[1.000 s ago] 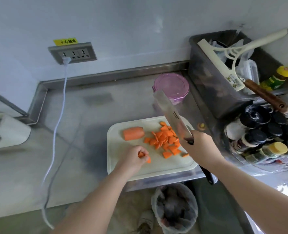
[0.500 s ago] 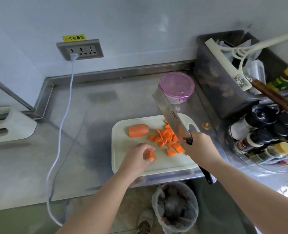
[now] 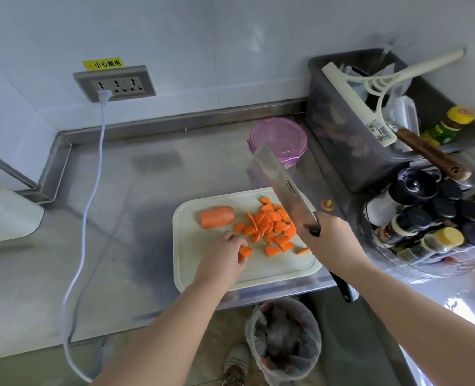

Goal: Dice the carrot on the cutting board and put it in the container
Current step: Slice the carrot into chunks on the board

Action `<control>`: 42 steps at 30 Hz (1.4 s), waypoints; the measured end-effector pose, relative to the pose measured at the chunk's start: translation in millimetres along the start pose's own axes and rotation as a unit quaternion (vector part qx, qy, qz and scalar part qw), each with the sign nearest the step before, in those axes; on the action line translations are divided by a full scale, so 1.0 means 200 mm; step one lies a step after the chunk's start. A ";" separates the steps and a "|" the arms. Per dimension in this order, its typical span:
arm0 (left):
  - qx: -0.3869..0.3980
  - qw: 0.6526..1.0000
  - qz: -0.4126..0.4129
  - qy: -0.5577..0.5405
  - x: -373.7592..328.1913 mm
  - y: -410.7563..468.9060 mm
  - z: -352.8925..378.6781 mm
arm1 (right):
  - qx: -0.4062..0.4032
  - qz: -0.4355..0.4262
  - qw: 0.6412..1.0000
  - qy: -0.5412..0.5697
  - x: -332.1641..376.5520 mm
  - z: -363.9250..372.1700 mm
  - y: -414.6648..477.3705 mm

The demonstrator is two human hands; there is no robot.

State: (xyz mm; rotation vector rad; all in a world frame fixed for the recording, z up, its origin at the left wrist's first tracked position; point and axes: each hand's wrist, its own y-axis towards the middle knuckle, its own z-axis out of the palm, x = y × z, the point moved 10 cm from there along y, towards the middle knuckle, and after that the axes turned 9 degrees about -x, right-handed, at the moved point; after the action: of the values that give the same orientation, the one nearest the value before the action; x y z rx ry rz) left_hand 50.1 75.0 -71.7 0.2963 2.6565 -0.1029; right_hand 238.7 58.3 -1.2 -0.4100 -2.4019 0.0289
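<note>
On the steel worktop point(image 3: 119, 218), a white cutting board point(image 3: 191, 274) carries a partly diced carrot.
The left hand point(image 3: 222, 256) pinches one cut piece point(image 3: 245, 251) near the board's middle. The right hand point(image 3: 331, 240) grips a cleaver point(image 3: 280, 179), its blade tilted up over the pile of diced pieces point(image 3: 269, 227). An uncut carrot stub point(image 3: 217, 216) lies at the board's far left. The pink-lidded container point(image 3: 278, 135) stands just beyond the board, closed.

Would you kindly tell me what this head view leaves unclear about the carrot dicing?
- Head view: contents of the round pink-lidded plastic container, hidden by its lid.
- Head view: orange carrot dice beneath the steel cleaver, hidden by its blade.
- Head view: how the left hand holds its orange carrot piece; fingers cover it.
</note>
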 end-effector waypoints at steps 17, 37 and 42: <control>0.062 0.998 -0.024 0.015 -0.01 0.04 0.05 | -0.018 -0.016 1.000 -0.003 -0.04 -0.08 0.02; -0.044 0.996 0.031 0.076 -0.11 0.07 -0.10 | -0.027 -0.025 0.999 -0.005 -0.03 -0.12 0.02; 0.022 0.995 0.038 0.088 -0.06 0.03 -0.06 | -0.006 -0.040 0.999 -0.004 0.04 -0.08 0.01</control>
State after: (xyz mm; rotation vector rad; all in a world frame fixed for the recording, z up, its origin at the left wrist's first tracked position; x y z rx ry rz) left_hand 56.8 81.0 -54.7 0.4405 2.8159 -0.1166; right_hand 244.4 60.8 16.0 -0.3190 -2.4249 -0.0200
